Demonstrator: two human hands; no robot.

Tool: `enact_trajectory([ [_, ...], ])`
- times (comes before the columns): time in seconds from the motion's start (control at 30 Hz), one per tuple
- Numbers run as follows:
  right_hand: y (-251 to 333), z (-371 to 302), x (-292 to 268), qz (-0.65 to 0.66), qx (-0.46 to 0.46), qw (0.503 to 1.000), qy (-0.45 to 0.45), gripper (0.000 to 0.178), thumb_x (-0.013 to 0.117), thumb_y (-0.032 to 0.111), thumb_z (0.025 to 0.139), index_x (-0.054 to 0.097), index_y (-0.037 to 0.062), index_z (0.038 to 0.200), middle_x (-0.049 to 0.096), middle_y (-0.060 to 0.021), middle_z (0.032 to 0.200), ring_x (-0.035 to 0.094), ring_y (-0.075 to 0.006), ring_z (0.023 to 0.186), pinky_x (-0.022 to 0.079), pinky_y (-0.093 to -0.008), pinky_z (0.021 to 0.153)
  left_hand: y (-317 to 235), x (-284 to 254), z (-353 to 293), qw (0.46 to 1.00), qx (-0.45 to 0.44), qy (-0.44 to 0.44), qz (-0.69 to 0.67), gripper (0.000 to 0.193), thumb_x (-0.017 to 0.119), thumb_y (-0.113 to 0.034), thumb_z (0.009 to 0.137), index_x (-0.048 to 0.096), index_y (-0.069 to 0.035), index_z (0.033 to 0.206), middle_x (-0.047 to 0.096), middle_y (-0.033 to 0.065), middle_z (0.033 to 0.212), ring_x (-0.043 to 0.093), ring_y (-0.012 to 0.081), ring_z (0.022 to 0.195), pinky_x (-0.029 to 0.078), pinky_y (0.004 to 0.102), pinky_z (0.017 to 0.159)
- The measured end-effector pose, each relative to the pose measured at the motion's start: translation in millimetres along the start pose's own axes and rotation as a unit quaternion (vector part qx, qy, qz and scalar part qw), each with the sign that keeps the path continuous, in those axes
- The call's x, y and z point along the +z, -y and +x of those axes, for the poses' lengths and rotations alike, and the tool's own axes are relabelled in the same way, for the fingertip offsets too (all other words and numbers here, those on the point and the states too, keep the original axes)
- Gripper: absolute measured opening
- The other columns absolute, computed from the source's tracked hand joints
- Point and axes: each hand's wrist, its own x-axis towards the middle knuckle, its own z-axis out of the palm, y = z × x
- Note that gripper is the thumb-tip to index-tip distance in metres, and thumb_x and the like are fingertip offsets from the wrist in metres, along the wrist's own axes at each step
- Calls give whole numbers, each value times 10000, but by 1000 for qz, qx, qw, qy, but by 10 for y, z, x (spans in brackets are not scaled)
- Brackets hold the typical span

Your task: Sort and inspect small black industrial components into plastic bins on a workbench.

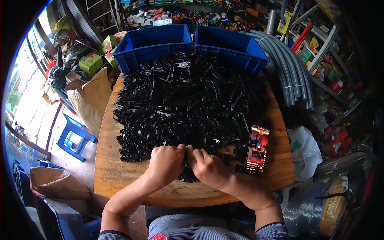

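My left hand and my right hand meet near the front of the wooden table, knuckles up and thumbs close together. Both are closed, with fingers curled inward. Whatever they grip is hidden by the fingers and lost against the dark heap behind. A broad pile of black plastic parts spreads over the table: longer strips toward the back, small clip-like pieces at the front left. More small black pieces lie just below and between my hands.
Two blue bins stand along the far edge. A lit phone lies right of my right hand. Grey hose coils hang at the right; a blue stool and paper sack stand left of the table.
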Motion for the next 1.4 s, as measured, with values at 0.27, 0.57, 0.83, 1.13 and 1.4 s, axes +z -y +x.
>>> enact_trajectory([
  [0.27, -599, -131, -42, 36, 178, 980, 80, 168, 608, 24, 763, 583, 30, 929, 562, -108, 761, 574, -291, 781, 495, -370, 689, 342, -321, 525, 951, -13, 11, -309, 267, 596, -268, 832, 587, -41, 973, 618, 176, 715, 609, 375, 690, 472, 411, 602],
  [0.57, -685, -161, 11, 116, 192, 974, 39, 192, 584, -23, 735, 596, 18, 922, 555, -117, 844, 569, -296, 820, 474, -381, 729, 46, -809, 2761, 963, 91, -242, 71, 546, 658, -245, 712, 496, -103, 1214, 574, 140, 1027, 550, 275, 900, 485, 325, 695],
  [0.83, -671, -124, -176, 120, 143, 982, -11, 241, 556, -52, 772, 601, 2, 1002, 535, -131, 886, 568, -290, 795, 480, -350, 729, 280, 290, 1823, 900, 329, -203, 200, 316, 612, -160, 705, 559, -91, 1009, 558, 108, 1102, 518, 236, 994, 436, 346, 737],
  [1.13, -370, 66, -320, 324, 219, 916, -91, 140, 555, 24, 866, 567, -33, 994, 510, -121, 855, 533, -242, 708, 449, -325, 642, 91, 184, 364, 960, 73, -172, -210, 236, 683, -167, 713, 536, -53, 858, 581, 121, 682, 590, 309, 619, 453, 376, 521],
  [1.4, -87, 127, -245, 271, 135, 943, -137, 150, 548, 57, 898, 544, -36, 1015, 499, -69, 844, 521, -131, 670, 458, -246, 553, 111, 225, 172, 963, 54, -227, -136, 315, 732, -246, 698, 502, -70, 575, 498, 71, 481, 545, 262, 445, 410, 336, 406],
])
